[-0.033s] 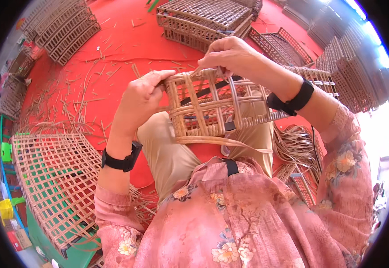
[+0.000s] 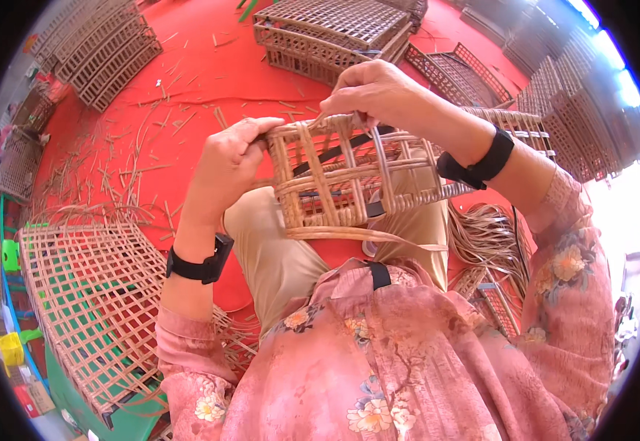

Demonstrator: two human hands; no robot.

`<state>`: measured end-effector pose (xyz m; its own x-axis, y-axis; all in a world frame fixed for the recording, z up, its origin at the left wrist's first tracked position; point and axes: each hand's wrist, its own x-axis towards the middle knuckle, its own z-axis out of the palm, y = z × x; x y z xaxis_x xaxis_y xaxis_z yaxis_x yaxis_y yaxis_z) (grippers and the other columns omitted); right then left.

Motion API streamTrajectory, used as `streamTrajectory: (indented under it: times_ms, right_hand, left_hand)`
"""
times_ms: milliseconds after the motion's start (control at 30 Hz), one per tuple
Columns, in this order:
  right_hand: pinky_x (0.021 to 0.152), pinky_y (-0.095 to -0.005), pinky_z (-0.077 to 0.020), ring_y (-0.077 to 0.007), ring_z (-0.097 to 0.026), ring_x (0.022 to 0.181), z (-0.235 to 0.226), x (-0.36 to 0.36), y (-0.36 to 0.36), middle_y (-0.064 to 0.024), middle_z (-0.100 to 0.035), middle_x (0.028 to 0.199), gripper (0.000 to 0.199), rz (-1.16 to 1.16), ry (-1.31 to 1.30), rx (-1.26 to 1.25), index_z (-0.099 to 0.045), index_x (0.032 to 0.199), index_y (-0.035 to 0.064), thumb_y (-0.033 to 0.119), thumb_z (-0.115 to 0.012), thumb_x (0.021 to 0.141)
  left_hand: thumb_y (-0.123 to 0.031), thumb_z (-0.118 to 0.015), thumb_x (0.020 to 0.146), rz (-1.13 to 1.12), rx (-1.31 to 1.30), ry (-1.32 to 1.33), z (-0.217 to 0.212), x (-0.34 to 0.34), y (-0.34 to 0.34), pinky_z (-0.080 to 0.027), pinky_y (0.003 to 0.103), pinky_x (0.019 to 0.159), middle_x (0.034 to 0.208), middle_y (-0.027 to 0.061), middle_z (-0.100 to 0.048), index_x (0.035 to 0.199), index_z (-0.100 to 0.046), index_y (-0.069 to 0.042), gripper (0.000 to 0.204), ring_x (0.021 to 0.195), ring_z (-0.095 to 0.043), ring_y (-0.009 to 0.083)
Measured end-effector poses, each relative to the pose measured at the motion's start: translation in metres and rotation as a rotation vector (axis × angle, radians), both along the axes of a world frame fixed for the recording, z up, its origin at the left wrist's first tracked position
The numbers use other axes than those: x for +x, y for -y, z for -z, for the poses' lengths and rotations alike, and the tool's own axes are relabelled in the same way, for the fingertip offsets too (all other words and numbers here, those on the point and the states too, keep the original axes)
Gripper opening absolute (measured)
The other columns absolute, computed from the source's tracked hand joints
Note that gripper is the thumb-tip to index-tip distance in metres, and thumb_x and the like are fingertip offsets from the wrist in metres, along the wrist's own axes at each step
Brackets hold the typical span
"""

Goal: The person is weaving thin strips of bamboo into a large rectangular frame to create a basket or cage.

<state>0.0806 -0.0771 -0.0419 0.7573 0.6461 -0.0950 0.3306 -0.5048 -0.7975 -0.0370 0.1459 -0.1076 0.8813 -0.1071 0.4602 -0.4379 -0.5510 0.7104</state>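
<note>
A brown wicker basket (image 2: 329, 176) with an open lattice side rests across my lap, tilted so that its side faces up. My left hand (image 2: 233, 158) grips the basket's far left corner, thumb and fingers closed at the rim. Along the same far rim, the fingers of my right hand (image 2: 370, 92) pinch a thin wicker strip (image 2: 322, 116). The fingertips of that hand are partly hidden behind the rim. Another flat strip (image 2: 349, 234) runs along the basket's near edge and trails off to the right. Dark bands show inside the lattice.
At the left, a flat woven lattice panel (image 2: 92, 294) lies over a green surface (image 2: 77, 389). A bundle of loose strips (image 2: 485, 239) lies right of my knee. Finished-looking baskets (image 2: 334, 29) are stacked ahead, with more stacks (image 2: 99, 55) far left. Scraps litter the red floor covering (image 2: 209, 81).
The whole view has shifted very slightly. Both hands keep their hold at the basket's far rim, with no clear change of grip.
</note>
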Motion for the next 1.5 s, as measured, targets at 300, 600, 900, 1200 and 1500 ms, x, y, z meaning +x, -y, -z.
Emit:
streamTrajectory:
  times_ms: [300,600,900,1200,1500]
  right_hand:
    - [0.067,-0.0236,-0.0475,-0.0077,-0.058,0.074,-0.036,0.002,0.083,-0.0019,-0.065,0.084,0.025,-0.12,0.242,-0.021,-0.069,0.096,0.0006,0.023,-0.067,0.087]
    - [0.065,-0.0246,-0.047,-0.0076,-0.059,0.074,0.022,0.04,0.317,-0.0017,-0.067,0.078,0.027,0.821,0.505,0.442,-0.071,0.099,0.0023,0.025,-0.071,0.085]
    - [0.079,-0.043,-0.0482,-0.0323,-0.065,0.088,0.066,0.054,0.41,-0.0153,-0.067,0.088,0.037,1.304,0.78,-0.28,-0.071,0.093,0.008,0.044,-0.06,0.089]
    - [0.076,-0.05,-0.0464,-0.0433,-0.061,0.085,0.094,0.048,0.417,-0.023,-0.065,0.082,0.041,1.198,0.656,-0.013,-0.065,0.085,0.0013,0.037,-0.048,0.096]
    - [0.071,-0.0472,-0.0479,-0.038,-0.063,0.078,0.092,-0.03,0.406,-0.0173,-0.066,0.081,0.033,1.266,0.837,-0.135,-0.067,0.09,0.003,0.03,-0.049,0.096]
  left_hand:
    - [0.005,-0.05,0.085,0.146,-0.134,-0.344,-0.032,0.009,-0.016,-0.045,0.031,0.095,0.113,0.0077,-0.064,0.117,-0.062,0.0,0.035,0.109,-0.059,0.016]
    - [-0.004,-0.061,0.083,0.136,0.229,-0.196,-0.065,0.024,0.041,-0.043,0.032,0.097,0.112,0.0122,-0.063,0.123,-0.056,0.001,0.04,0.11,-0.058,0.0187]
    - [-0.018,-0.063,0.091,-0.023,0.125,-0.359,-0.044,0.025,0.066,-0.049,0.024,0.064,0.083,-0.0011,-0.058,0.116,-0.061,-0.002,0.029,0.072,-0.051,0.0065]
    - [-0.03,-0.071,0.088,-0.028,0.025,-0.332,-0.034,0.039,0.048,-0.048,0.024,0.067,0.084,0.0005,-0.064,0.107,-0.066,0.001,0.036,0.079,-0.059,0.0077]
    - [-0.034,-0.076,0.084,0.106,-0.094,-0.361,-0.03,0.097,0.027,-0.048,0.021,0.06,0.077,-0.0018,-0.063,0.097,-0.066,0.0,0.038,0.067,-0.059,0.0051]
